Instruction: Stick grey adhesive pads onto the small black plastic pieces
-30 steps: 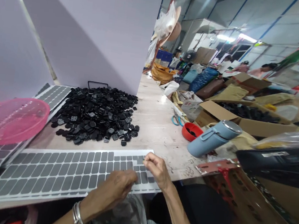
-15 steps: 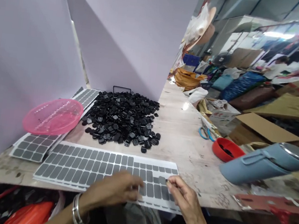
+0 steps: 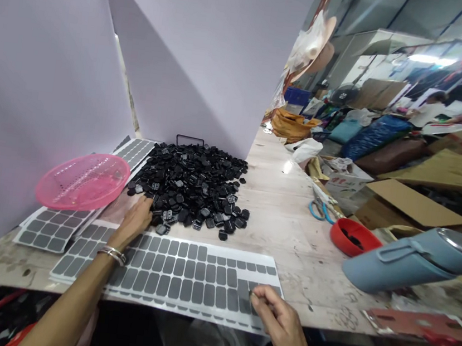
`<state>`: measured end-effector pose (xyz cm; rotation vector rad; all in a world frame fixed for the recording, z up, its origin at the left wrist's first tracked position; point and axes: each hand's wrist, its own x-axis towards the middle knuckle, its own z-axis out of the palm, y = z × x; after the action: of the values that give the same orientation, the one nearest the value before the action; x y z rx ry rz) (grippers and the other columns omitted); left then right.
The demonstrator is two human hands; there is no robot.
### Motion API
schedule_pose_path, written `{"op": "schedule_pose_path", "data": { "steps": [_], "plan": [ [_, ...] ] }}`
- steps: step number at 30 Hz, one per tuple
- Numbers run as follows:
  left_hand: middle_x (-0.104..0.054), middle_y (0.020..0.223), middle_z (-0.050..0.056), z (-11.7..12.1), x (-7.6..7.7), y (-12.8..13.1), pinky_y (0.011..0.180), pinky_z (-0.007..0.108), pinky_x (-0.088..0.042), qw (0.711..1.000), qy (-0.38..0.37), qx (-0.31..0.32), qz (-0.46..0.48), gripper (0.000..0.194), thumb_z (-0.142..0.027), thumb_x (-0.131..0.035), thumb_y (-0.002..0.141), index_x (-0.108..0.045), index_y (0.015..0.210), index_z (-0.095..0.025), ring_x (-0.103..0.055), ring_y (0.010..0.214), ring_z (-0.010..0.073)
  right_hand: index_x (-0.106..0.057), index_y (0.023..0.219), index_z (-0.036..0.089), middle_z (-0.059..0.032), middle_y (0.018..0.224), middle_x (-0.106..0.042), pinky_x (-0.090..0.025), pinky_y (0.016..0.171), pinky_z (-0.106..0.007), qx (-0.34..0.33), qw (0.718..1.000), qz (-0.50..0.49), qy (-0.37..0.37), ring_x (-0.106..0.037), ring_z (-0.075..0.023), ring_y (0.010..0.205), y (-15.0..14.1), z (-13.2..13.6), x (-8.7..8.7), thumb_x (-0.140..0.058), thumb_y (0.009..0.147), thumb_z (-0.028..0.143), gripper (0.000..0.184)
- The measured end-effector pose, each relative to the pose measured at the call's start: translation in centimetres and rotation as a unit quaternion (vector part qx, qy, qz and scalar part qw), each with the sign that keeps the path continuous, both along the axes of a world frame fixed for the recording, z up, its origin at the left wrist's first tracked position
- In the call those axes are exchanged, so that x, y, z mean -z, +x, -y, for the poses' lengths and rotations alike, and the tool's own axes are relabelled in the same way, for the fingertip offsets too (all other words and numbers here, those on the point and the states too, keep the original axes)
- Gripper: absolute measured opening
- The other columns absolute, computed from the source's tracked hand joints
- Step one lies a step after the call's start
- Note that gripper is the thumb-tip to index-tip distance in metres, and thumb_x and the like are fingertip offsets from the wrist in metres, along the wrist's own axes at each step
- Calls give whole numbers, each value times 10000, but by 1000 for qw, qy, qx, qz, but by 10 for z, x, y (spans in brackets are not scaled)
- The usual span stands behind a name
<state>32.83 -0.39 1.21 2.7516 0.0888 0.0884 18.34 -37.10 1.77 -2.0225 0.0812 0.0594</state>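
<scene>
Head view: small dark piece (image 3: 250, 292) mostly hidden in right hand (image 3: 281, 322).

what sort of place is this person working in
Probably a factory or workshop: a heap of small black parts lies behind a sheet of grey patches, with an open cardboard box and other people beyond.

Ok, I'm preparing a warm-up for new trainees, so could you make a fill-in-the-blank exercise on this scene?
1. The left hand is at the edge of a pile of mostly ____ pieces.
2. The right hand is over the sheet, whose rounded patches are ____.
3. Bangles circle the ____ wrist.
4. The bowl beside the bottle is ____.
Missing words: black; grey; left; red.
</scene>
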Motion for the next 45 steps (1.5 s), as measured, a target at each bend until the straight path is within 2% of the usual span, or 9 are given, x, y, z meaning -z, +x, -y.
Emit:
{"op": "schedule_pose_path", "data": {
  "steps": [8, 14, 16, 19, 22, 26, 34, 38, 45],
  "plan": [
    [-531, 914, 65, 35, 10, 4, 869, 341, -435, 994, -88, 58, 40, 312, -149, -488, 773, -597, 1065, -141, -543, 935, 223, -592, 731, 213, 27, 608, -461, -335, 478, -231, -10, 1000, 11, -11, -400, -132, 536, -1, 0, -2, -539, 819, 489, 295],
    [-527, 965, 53, 54, -19, -19, 789, 334, -464, 977, -192, 54, 79, 378, -234, -503, 792, -586, 1151, -151, -544, 838, 189, -632, 950, 192, 20, 663, -493, -344, 457, -223, 0, 996, -33, 77, -389, -103, 497, -5, 7, 9, -549, 829, 490, 333],
    [-555, 1010, 60, 74, -28, -35, 724, 315, -475, 940, -331, 79, 20, 406, -272, -567, 773, -588, 1163, -158, -559, 825, 179, -618, 1045, 188, 22, 687, -487, -321, 432, -213, -9, 988, -45, 146, -381, -89, 476, -5, 1, 7, -545, 832, 474, 364],
    [-596, 972, 51, 110, -30, -63, 589, 249, -451, 835, -516, 117, -153, 471, -286, -676, 725, -583, 1171, -165, -569, 721, 136, -578, 1181, 204, 23, 729, -485, -277, 394, -199, -60, 972, -58, 220, -381, -75, 454, -4, -14, -2, -551, 823, 439, 429],
    [-567, 699, -28, 139, -21, -85, 516, 223, -407, 761, -583, 127, -254, 469, -285, -743, 685, -598, 1108, -144, -511, 530, 85, -539, 1274, 224, 26, 749, -489, -281, 406, -191, -126, 956, -82, 250, -399, -69, 467, -3, -27, -10, -549, 823, 389, 480],
    [-634, 784, 1, 157, -6, -97, 599, 223, -440, 706, -626, 165, -289, 448, -246, -801, 636, -608, 1029, -149, -574, 635, 98, -522, 1319, 216, 30, 748, -489, -330, 461, -201, -149, 949, -121, 251, -424, -68, 494, -4, -32, -9, -547, 824, 319, 506],
    [-612, 636, -29, 165, 0, -103, 396, 160, -322, 696, -612, 176, -333, 492, -294, -803, 637, -558, 1036, -144, -445, 407, 40, -507, 1321, 215, 56, 649, -502, -254, 412, -166, -194, 919, -192, 283, -367, -43, 418, -8, -31, -10, -571, 747, 247, 578],
    [-633, 712, -12, 169, -3, -104, 372, 164, -380, 708, -618, 157, -305, 485, -310, -816, 603, -589, 999, -145, -460, 402, 37, -603, 1176, 199, 51, 652, -473, -263, 402, -177, -124, 944, -136, 272, -370, -53, 421, -7, -26, -9, -576, 768, 342, 433],
    [-512, 547, -76, 171, -6, -102, 332, 155, -388, 699, -632, 132, -307, 504, -285, -808, 611, -581, 1033, -128, -530, 410, 87, -625, 1121, 199, -19, 793, -586, -444, 575, -249, -2, 996, 62, 64, -544, -143, 635, -11, -18, 7, -509, 896, 374, 307]
  ]
}}
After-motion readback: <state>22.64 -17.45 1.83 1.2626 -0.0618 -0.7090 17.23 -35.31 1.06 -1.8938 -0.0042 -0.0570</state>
